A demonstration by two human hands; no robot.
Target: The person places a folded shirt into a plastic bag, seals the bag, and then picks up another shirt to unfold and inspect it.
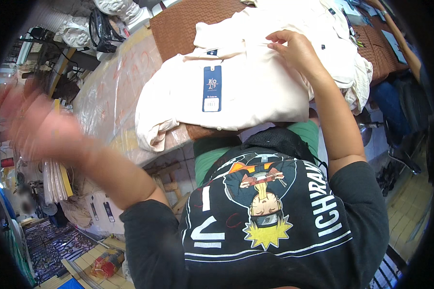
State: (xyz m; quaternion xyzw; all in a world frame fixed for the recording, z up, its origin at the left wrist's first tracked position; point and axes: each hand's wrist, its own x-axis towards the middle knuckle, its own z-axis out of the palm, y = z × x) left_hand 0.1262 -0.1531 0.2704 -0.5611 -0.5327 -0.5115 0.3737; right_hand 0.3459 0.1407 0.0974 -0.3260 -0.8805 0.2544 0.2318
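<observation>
A cream garment (255, 96) with a collar lies across the table in front of me, its sleeve hanging over the near edge at the left. On its chest rests a navy hang tag (212, 86) with a white label at the bottom. My right hand (296, 53) is over the garment's upper right part, fingers bent and pointing left, with a gap between them; nothing shows in them. Whether the fingertips touch the cloth is unclear. Far out to the left, away from the garment, my left hand (41, 123) is raised and smeared by motion, so its fingers cannot be made out.
More cream garments (342, 62) are heaped at the right. Brown textured cloth (178, 29) and clear plastic sheeting (115, 91) cover the table. A black bag (103, 31) and white ornate pieces (74, 31) stand far left. Another person's arm (405, 41) reaches in at the far right.
</observation>
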